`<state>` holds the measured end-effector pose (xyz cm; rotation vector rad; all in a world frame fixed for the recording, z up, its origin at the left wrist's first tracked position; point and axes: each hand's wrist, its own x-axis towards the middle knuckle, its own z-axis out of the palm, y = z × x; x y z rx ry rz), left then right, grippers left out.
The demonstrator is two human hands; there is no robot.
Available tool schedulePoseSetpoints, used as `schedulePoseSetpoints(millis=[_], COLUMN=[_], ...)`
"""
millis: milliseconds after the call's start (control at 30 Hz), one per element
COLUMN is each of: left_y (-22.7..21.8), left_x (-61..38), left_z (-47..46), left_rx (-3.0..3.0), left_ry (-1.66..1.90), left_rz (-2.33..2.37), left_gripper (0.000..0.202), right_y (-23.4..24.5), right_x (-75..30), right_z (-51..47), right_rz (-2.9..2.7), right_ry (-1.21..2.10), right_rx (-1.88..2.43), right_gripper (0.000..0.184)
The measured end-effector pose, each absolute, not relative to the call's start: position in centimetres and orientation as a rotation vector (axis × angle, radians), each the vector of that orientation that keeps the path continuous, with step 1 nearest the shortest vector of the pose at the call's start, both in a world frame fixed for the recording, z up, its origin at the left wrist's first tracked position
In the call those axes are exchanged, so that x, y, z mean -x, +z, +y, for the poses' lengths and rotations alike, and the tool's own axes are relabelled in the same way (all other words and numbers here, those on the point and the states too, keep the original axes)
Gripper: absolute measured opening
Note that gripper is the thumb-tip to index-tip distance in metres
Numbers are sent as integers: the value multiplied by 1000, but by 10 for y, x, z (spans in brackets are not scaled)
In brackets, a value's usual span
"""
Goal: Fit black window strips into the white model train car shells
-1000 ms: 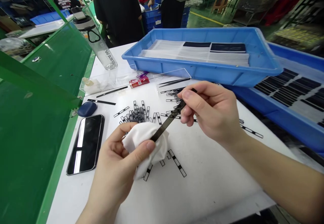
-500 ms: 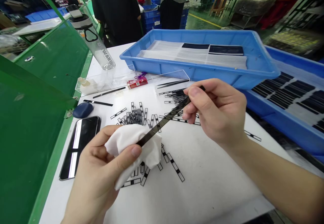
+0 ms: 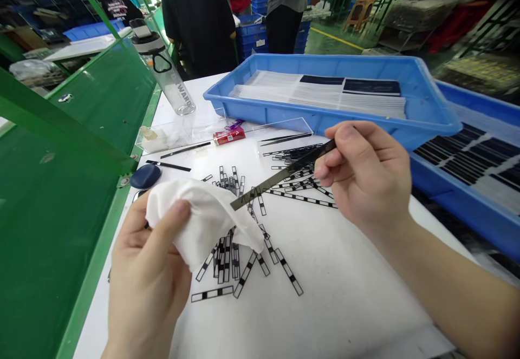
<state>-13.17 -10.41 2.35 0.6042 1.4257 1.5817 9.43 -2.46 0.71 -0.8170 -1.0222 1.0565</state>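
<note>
My left hand (image 3: 146, 278) is closed on a white cloth (image 3: 201, 215), thumb pressed on top of it. My right hand (image 3: 365, 175) pinches one end of a long thin dark strip (image 3: 280, 177). The strip's free end rests at the cloth's edge, outside the fold. Under and between both hands, several short black-and-white strips (image 3: 244, 261) lie scattered on the white table (image 3: 333, 305).
A blue tray (image 3: 426, 115) with stacked sheets stands behind my right hand, and another blue tray (image 3: 479, 207) sits at the right. A clear bottle (image 3: 173, 85), a red lighter (image 3: 228, 135), a dark blue case (image 3: 145, 176) and a green frame (image 3: 65, 131) are at the left. People stand at the back.
My right hand drew the dark strip up and right, out of the cloth's fold. My left hand moved left and down with the cloth. The phone at the left is now hidden.
</note>
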Motion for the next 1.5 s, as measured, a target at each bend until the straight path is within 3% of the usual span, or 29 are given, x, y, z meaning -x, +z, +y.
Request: schedulePoseSetpoints(millis=[67, 100, 267, 333, 767, 967, 1500], left_y=[24, 24, 24, 25, 21, 22, 13], left_x=[130, 130, 123, 118, 106, 107, 110], left_z=[-105, -106, -115, -118, -115, -114, -115], left_rx=[-572, -573, -589, -567, -535, -538, -664], left_ry=[1649, 1657, 1330, 1227, 1202, 1178, 1114], left_rz=[1339, 1283, 1110, 1087, 1190, 1192, 1101], left_gripper=[12, 14, 49, 54, 45, 52, 54], right_y=[5, 4, -4, -5, -1, -1, 1], right_x=[-93, -91, -79, -75, -75, -76, -76], right_z=[-28, -30, -44, -46, -50, -51, -52], right_rz=[-1075, -1113, -1195, -1182, -1308, -1357, -1286], right_ry=[1165, 1228, 1416, 1425, 1251, 1206, 1448], right_rx=[762, 729, 689, 732, 810, 803, 721], right_gripper=[12, 12, 10, 12, 14, 11, 15])
